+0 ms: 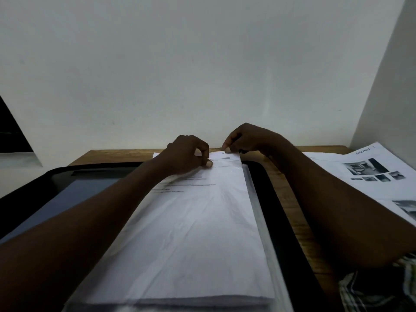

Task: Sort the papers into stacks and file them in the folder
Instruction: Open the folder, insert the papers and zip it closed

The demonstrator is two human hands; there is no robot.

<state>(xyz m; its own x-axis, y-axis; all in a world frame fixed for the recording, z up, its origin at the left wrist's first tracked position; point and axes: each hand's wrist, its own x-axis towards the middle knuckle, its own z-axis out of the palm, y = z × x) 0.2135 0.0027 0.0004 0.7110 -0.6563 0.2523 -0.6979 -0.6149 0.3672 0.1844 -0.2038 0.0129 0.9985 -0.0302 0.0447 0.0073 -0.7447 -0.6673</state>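
Observation:
A black folder (pixel 273 199) lies open on the wooden desk, its left flap (pixel 67 194) dark grey inside. A stack of white printed papers (pixel 198 233) in clear sleeves lies on the folder's right half. My left hand (pixel 186 155) pinches the far edge of the top sheet between thumb and curled fingers. My right hand (pixel 245 138) pinches the same far edge near its right corner. Both forearms reach over the stack.
More printed sheets with photos (pixel 369 174) lie on the desk (pixel 290 199) to the right of the folder. A pale wall (pixel 202 64) stands right behind the desk, and a white panel (pixel 387 97) closes the right side. A dark screen (pixel 11 136) shows at far left.

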